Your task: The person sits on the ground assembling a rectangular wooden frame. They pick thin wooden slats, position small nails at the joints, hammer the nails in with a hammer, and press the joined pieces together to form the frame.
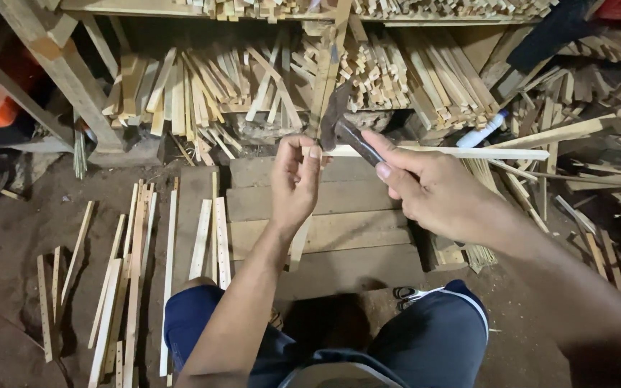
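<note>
the left hand (295, 181) covers the middle of the wooden strip (298, 248) it pinches. the right hand (436, 194) hides most of the hammer (343, 128) handle. what sits between the left fingertips is too small to tell. the upper shelf (131, 6) is cut off by the top edge.

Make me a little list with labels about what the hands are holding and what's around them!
Left hand: pinches a thin wooden strip upright
Right hand: grips a hammer by its dark handle
Hammer head: raised near the top of the strip
Work surface: wooden plank block in front of the knees
Floor at left: loose wooden slats lying on dirt
Behind: shelf stacked with wood sticks
</note>
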